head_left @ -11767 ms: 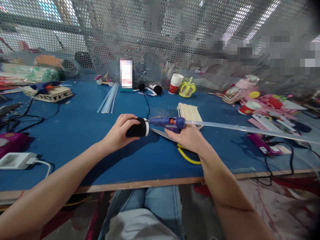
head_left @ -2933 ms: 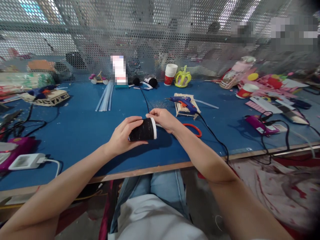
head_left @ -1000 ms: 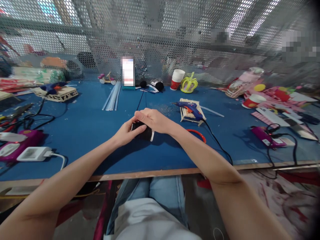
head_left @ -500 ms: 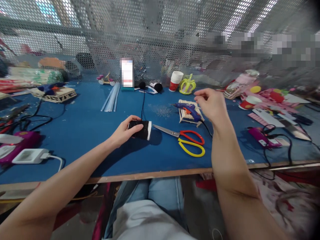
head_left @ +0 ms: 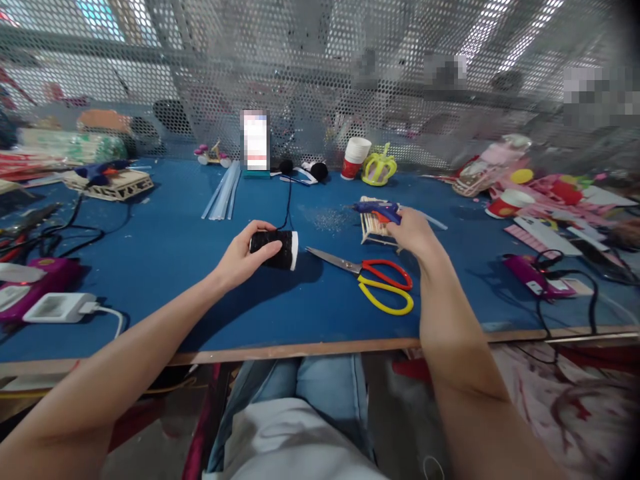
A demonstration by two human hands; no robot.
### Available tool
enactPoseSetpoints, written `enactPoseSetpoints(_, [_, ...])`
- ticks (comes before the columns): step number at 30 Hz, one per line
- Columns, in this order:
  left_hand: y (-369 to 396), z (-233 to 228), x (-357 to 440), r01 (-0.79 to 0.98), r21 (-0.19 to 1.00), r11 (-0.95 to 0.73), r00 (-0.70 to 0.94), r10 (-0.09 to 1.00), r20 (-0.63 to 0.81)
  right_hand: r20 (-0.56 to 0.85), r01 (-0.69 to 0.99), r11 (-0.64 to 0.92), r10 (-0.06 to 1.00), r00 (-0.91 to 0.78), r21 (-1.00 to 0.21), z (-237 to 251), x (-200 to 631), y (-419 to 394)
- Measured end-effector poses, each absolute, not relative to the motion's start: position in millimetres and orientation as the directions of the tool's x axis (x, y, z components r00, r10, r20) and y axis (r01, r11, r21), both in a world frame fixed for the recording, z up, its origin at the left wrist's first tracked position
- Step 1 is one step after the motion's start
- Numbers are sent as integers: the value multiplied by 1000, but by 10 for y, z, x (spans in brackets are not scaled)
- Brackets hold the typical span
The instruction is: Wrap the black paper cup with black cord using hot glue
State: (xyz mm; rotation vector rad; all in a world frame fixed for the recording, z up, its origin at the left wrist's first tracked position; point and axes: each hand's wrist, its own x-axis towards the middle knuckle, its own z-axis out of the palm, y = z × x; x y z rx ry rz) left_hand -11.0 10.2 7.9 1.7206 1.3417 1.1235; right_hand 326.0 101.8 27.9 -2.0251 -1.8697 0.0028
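Holds a black-wrapped cup (head_left: 287,257) just left of the frame's centre, tipped on its side with its white rim facing right. Uses the left hand (head_left: 243,259) for this, partly closed around the cup with the thumb laid across the near side. Has the right hand (head_left: 415,230) right of centre, curled around the grip end of a blue glue gun (head_left: 374,207), nozzle pointing left above a small stick rack (head_left: 369,225); cannot tell how tightly, with most of the fingers hidden. Has a black strand (head_left: 289,203) running from beside the cup toward a black ball (head_left: 286,167) at upper centre. Has scissors (head_left: 358,268) with red and yellow handles lying between cup and right forearm, blades toward the cup. Shows clear glue sticks (head_left: 223,193) at upper left of centre and stacked paper cups (head_left: 357,157) beside a yellow-green crown (head_left: 379,177) at upper right of centre.
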Motion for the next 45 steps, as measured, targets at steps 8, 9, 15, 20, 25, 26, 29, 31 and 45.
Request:
enactPoseSetpoints(8, [127,86,-127,411,877,-249,86,968,235,307,700,228,952,-14,-676,506,3001,630])
enactPoseSetpoints(9, [132,83,-131,407,879,-248,79,968,237,291,626,274,954,-77,-730,534,2949,571])
enactPoseSetpoints(15, [160,80,-152,418,882,-219,72,976,208,157,397,251,955,-252,-883,520,2636,363])
enactPoseSetpoints(20, [189,86,-178,460,863,-209,31,975,219,95,379,260,911,-401,-888,488,2404,214])
enactPoseSetpoints(25, [208,93,-201,523,826,-212,2,969,247,182,531,369,910,-372,-763,433,2342,156])
enactPoseSetpoints(26, [210,95,-203,527,824,-208,-3,969,246,223,557,416,897,-383,-718,411,2344,159])
enactPoseSetpoints(29, [212,99,-206,529,823,-206,-7,969,247,328,617,530,847,-419,-582,339,2350,174])
enactPoseSetpoints(31, [211,101,-206,539,815,-214,-4,967,256,344,648,554,833,-433,-523,298,2351,180])
enactPoseSetpoints(45, [150,135,-164,598,750,-284,38,944,328,409,676,584,807,-426,-448,374,2289,130])
